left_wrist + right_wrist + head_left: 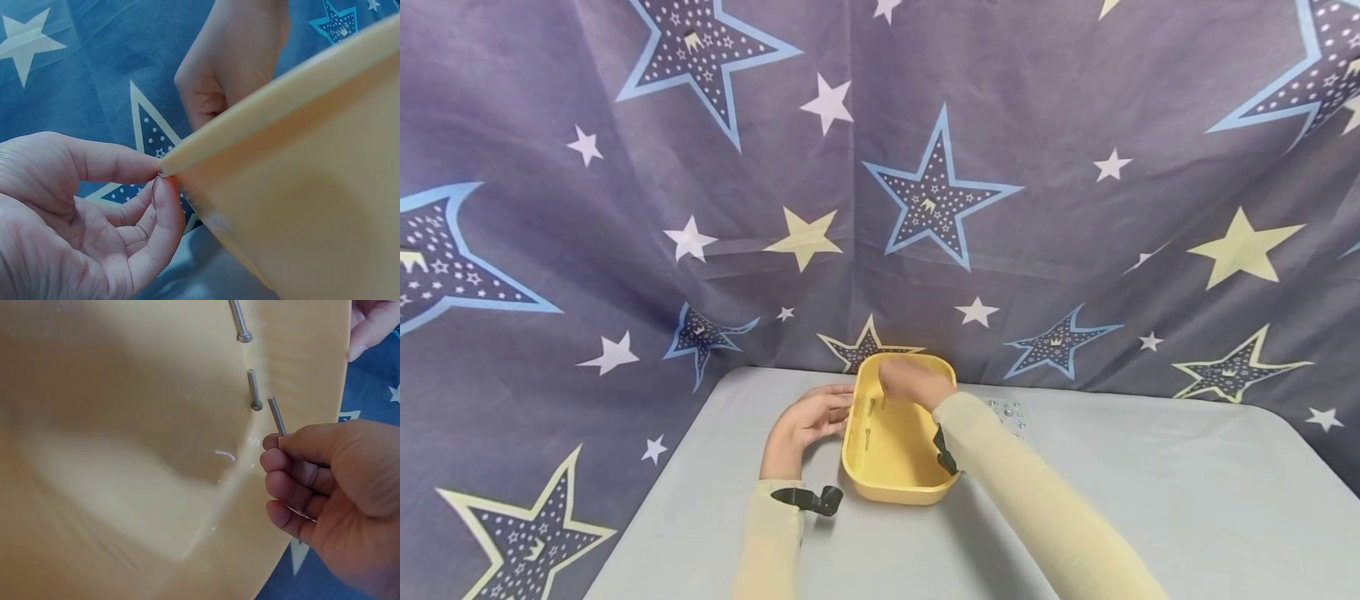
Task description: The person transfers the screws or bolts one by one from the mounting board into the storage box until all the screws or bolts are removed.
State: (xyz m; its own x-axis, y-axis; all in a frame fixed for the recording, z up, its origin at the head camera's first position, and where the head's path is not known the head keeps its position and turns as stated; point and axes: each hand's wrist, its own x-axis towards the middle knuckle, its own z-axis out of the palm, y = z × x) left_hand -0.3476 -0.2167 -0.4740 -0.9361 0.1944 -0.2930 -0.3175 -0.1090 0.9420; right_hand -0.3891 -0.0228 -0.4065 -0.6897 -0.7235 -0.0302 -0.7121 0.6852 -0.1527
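Observation:
A yellow plastic bin (895,493) is on the grey table. My left hand (815,417) is at its left side; in the left wrist view the thumb and a curled finger (167,209) meet at the bin's rim (269,94) and pinch it. My right hand (910,379) reaches over the far end of the bin. Between its thumb and forefinger it holds a metal screw (277,417), threaded end sticking out. Close to that tip lies a second screw (253,390) inside the bin, and a third screw (239,322) lies further along the same side.
To the right of the bin, partly behind the right sleeve (1030,483), several small shiny metal pieces (1008,412) lie on the table (1150,500). A star-patterned cloth (1060,208) hangs along the table's back and left sides.

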